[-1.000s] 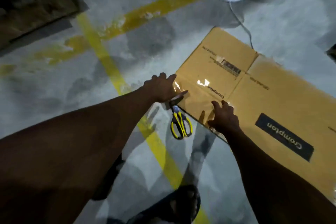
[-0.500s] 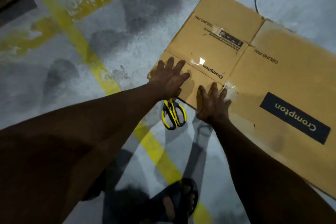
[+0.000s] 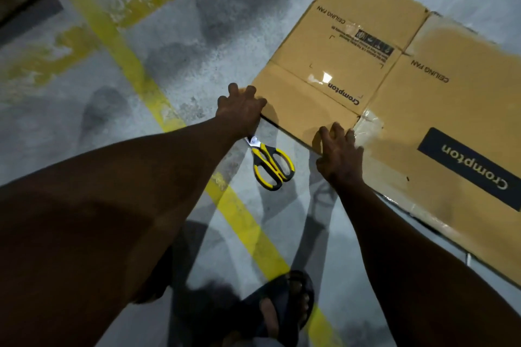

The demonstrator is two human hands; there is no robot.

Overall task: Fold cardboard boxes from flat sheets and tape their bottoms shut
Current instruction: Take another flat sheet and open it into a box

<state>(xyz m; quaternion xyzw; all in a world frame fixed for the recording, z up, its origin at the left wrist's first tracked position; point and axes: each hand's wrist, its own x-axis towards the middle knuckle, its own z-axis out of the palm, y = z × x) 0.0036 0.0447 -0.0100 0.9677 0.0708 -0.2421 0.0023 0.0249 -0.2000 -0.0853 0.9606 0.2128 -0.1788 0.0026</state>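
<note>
Concrete floor (image 3: 194,45), box (image 3: 352,45) touching left hand (image 3: 239,111), right hand (image 3: 341,156)

A flattened brown box (image 3: 451,121) is laid flat on the floor, spread from 12 to 4 o'clock in the view. "Crompton" and "CEILING FAN" are printed on it, read upside down; a black "Crompton" label is set towards 3 o'clock. A creased flap is found at its 9 o'clock end. Glossy clear tape (image 3: 369,124) is stuck at the panel joint on the near edge. Yellow-and-black scissors (image 3: 267,162) are laid just beside that edge, at the flap's 6 o'clock.
</note>
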